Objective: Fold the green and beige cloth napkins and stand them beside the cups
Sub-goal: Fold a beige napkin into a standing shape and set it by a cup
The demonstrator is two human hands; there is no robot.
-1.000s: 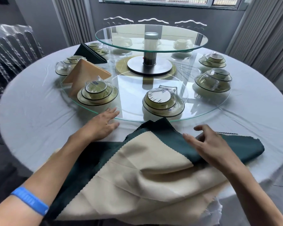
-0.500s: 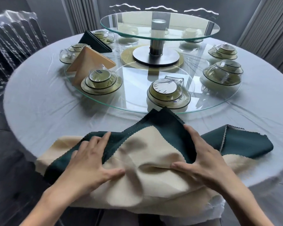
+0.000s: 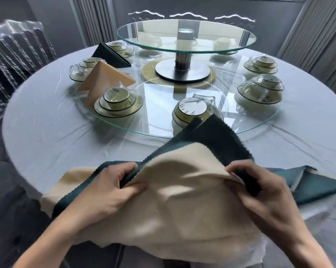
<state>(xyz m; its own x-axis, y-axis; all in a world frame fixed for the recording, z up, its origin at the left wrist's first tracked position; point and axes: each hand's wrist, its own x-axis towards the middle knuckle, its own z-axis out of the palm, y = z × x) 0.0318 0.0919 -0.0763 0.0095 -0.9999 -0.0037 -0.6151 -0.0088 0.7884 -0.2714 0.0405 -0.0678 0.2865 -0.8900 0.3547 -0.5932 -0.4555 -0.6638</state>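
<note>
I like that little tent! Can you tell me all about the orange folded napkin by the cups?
The orange napkin is smooth cloth folded into a pointed tent. It stands upright at the left edge of the glass turntable, between two wrapped cup sets, close against the nearer one. No hand touches it.

There are very few words to find here. The round glass turntable (image 3: 246,130) holds sets of cups wrapped in clear plastic. The wrapped pale green cup (image 3: 116,95) at the turntable's near left edge has a small dark mark printed on its plastic cover. It looks like two or three letters or signs, but it is too small and blurry to read. The wrapped cup set with a flat round top (image 3: 192,111) at the near middle edge has little dark lines on its cover, and those cannot be read either. Nothing else shows words or numbers.
</note>
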